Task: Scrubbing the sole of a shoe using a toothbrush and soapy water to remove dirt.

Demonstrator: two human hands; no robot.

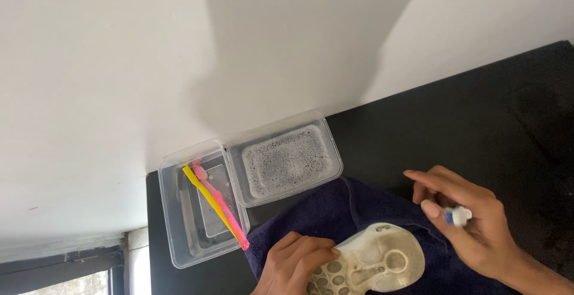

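Note:
My left hand [296, 262] grips the near end of a cream-coloured shoe sole [376, 262], which lies sole-up on a dark blue cloth [335, 211]. My right hand [469, 226] hovers just right of the sole, pinching a small white and blue tube or cap [457, 215] between thumb and fingers. The lower part of the sole is cut off by the frame edge.
On the black countertop [478, 109], against a white wall [179, 50], stand two clear plastic containers: one holds foamy water [286, 160], the other [179, 223] has a yellow toothbrush [206, 196] and a pink toothbrush [230, 217] lying across it. A window frame shows at bottom left.

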